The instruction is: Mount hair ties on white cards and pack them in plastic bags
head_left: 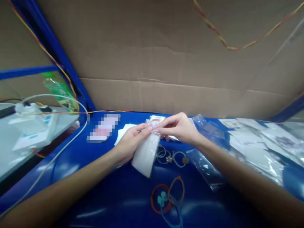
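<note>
Between my two hands is a clear plastic bag (146,155) with a white card inside, tilted over the blue table. My left hand (131,139) grips the bag's left edge near its top, thumb pressed on it. The fingers of my right hand (179,128) pinch the bag's upper end, where something small and reddish shows through; its exact form is hidden. Just below my right hand lie pale hair ties (163,156), one with a flower-shaped charm. Closer to me rest a red hair tie (153,199) and a blue one (172,212) with light-blue charms.
Several filled clear packets (256,142) are spread at the right, with loose plastic bags (206,167) beside my right forearm. White cards (122,134) and a pixelated flat object (103,128) lie left. A white cable (66,148) crosses the left side; cardboard (166,63) stands behind.
</note>
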`<state>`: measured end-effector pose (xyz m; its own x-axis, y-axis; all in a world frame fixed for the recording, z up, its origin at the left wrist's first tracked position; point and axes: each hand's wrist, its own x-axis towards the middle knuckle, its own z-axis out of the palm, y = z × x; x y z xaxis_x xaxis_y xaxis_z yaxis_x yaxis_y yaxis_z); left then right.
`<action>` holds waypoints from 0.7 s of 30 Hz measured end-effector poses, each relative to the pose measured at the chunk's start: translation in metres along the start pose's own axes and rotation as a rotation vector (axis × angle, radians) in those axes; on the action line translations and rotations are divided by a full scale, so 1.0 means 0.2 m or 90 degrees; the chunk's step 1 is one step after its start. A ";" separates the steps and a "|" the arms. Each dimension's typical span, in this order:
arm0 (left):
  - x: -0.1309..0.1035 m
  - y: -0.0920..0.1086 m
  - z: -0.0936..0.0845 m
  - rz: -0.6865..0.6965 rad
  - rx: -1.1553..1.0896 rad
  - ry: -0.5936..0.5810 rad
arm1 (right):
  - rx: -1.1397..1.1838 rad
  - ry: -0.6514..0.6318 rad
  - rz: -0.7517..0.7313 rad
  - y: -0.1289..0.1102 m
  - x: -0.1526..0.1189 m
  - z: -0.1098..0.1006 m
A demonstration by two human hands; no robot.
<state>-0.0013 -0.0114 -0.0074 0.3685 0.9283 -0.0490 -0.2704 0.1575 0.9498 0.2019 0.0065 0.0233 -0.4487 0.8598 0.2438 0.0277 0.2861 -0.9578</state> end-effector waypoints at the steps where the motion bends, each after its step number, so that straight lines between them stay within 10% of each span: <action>1: 0.00 0.00 0.00 0.002 0.002 0.004 | -0.008 -0.007 -0.002 0.00 0.00 0.00; 21: 0.01 0.01 0.00 0.057 -0.009 0.064 | -0.184 0.056 -0.139 -0.01 -0.02 0.04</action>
<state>-0.0011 -0.0099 -0.0062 0.2510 0.9680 0.0035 -0.3115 0.0774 0.9471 0.1968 0.0001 0.0224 -0.3942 0.7942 0.4624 0.1968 0.5645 -0.8017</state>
